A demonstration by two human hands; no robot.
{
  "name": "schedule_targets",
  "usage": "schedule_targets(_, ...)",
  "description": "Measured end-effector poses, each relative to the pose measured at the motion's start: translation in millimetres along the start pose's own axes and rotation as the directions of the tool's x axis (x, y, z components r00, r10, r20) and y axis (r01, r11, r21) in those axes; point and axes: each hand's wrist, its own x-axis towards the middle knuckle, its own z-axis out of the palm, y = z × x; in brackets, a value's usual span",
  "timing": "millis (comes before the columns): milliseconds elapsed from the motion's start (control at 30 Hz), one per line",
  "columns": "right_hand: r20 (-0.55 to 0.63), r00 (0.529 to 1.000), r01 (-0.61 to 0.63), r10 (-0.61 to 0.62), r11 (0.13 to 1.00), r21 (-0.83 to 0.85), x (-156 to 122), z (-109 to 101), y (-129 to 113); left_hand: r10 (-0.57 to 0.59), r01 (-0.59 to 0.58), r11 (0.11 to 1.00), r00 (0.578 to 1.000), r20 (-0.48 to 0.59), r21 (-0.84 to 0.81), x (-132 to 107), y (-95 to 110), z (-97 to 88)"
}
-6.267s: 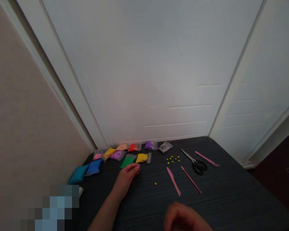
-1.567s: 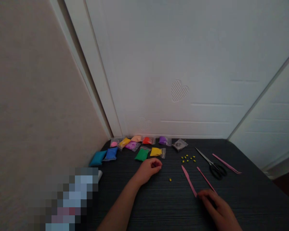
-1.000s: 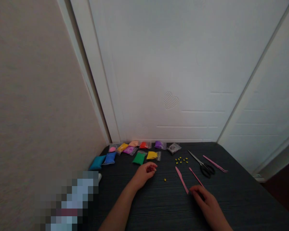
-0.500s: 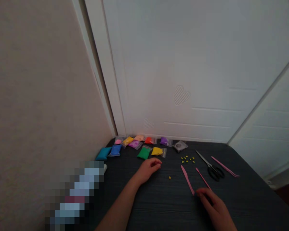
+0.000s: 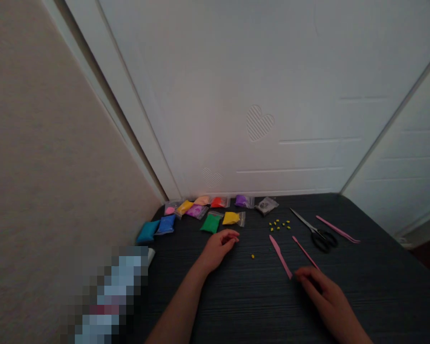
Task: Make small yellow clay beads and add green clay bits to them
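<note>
My left hand (image 5: 218,248) rests on the dark table, just in front of the green and yellow packets, its fingers curled in toward the thumb. Anything between those fingertips is too small to make out. Closed at the fingertips, my right hand (image 5: 324,294) is beside the lower end of a pink plastic knife (image 5: 280,256); what it pinches, if anything, is hidden. A thin pink stick tool (image 5: 306,252) runs down behind its knuckles. Between the hands lie a small yellow piece (image 5: 252,256) and a tiny green speck (image 5: 270,249). Several little yellow-green pieces (image 5: 278,228) are grouped beyond the knife.
Black-handled scissors (image 5: 318,234) and pink tweezers (image 5: 337,228) lie at the right. Along the back are several colored packets, including a green packet (image 5: 211,223), a yellow packet (image 5: 231,218) and a grey packet (image 5: 267,205). A white panel (image 5: 208,114) stands behind the table (image 5: 236,306).
The view has tilted and shifted slightly. A tiny green speck now shows left of the knife. My right hand sits a little farther from the knife's end; my left hand has barely moved.
</note>
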Motion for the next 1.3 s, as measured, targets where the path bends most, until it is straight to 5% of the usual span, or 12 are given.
schedule_targets(233, -0.016, 0.999, 0.049, -0.049, 0.999, 0.006, 0.0, -2.8, -4.1, -0.042, 0.045, 0.996, 0.998, -0.045, 0.073, 1.8, 5.2, 3.7)
schedule_targets(533, -0.017, 0.999, 0.033, -0.032, 0.999, 0.021, -1.6, -4.8, -7.3, -0.09, 0.101, 0.979, 0.994, -0.07, 0.179, -61.6, 12.0, 15.9)
schedule_targets(800, -0.03, 0.997, 0.064, -0.065, 0.997, -0.041, -3.4, -4.0, -1.7, 0.11, -0.066, 0.927, 0.989, -0.099, 0.37, -34.5, 8.5, 24.5)
schedule_targets(1300, -0.014, 0.998, 0.055, -0.056, 0.995, -0.087, -3.6, -4.0, -0.6, 0.186, -0.155, 0.874, 0.982, -0.022, 0.461, -59.7, 8.4, 24.4)
